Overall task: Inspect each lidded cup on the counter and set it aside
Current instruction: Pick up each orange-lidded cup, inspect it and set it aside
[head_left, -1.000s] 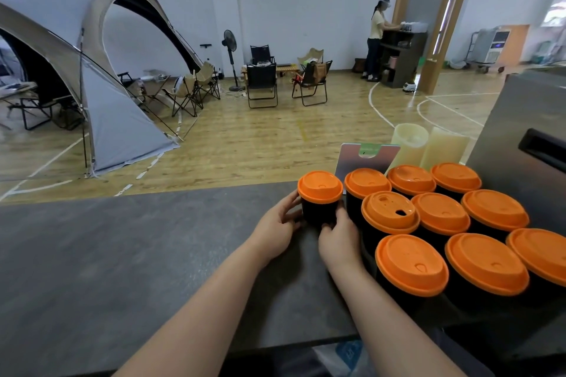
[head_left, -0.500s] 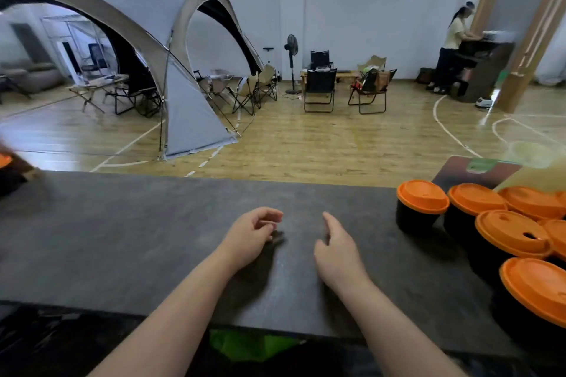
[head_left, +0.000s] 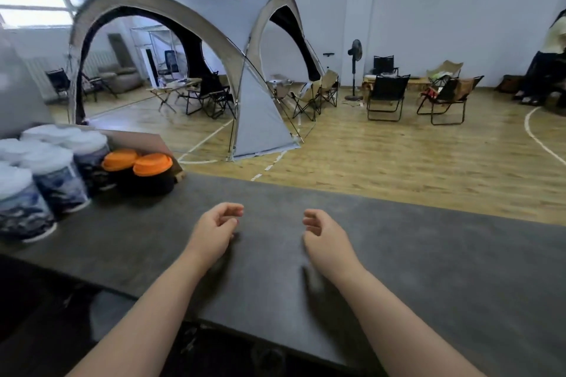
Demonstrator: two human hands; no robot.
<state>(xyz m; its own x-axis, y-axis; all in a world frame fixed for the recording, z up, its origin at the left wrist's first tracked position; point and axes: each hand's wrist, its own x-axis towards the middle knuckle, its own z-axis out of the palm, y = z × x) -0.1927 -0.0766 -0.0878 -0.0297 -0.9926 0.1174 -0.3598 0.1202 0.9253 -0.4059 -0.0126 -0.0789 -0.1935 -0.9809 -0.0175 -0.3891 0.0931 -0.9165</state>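
Holds left hand [head_left: 214, 232] and right hand [head_left: 324, 236] apart above the dark surface [head_left: 428, 254], fingers loosely curled, gripping nothing. Cannot tell whether either wrist touches the surface; blurred there. Shows two orange-lidded cups [head_left: 152, 173] well to the left of the left hand, side by side and touching, black bodies hard to make out. Shows white-lidded cups [head_left: 56, 177] further left, blurred, partly cut off by the frame edge.

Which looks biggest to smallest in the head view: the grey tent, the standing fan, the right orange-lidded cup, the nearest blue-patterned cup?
1. grey tent
2. nearest blue-patterned cup, enlarged by closeness to the camera
3. right orange-lidded cup and standing fan: unsure, the fan is taller but thin and far off.
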